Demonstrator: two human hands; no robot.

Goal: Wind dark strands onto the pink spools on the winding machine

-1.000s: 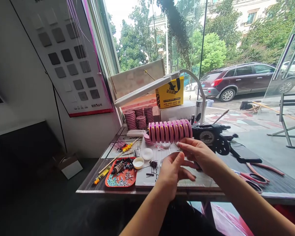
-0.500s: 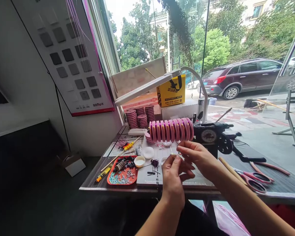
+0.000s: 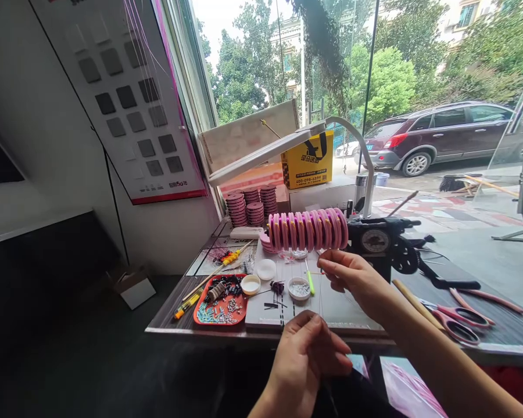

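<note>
In the head view a fine line (image 3: 322, 296), hardly visible, runs down from my right hand (image 3: 348, 271) to my left hand (image 3: 303, 354). My right thumb and forefinger are pinched on it, just below a row of pink spools (image 3: 307, 230). Lower, in front of the table edge, my left thumb and forefinger are closed on the line's lower part. The spools sit side by side on the shaft of a black winding machine (image 3: 376, 241) with a dial and a crank. Between hands and spools lie a round white dish (image 3: 298, 288) of small pieces and a green-handled tool (image 3: 311, 284).
Left stands an orange tray (image 3: 198, 316) of small parts, with an open white tub (image 3: 250, 284) beside it. Scissors (image 3: 457, 325) and pliers (image 3: 501, 299) lie right. Behind are stacked pink spools (image 3: 236, 210), a white lamp (image 3: 265, 155) and a yellow bag (image 3: 309, 162).
My left hand has moved down toward me, away from the right hand, uncovering the white dish and green-handled tool. My right hand stays near the spools; the view has shifted slightly.
</note>
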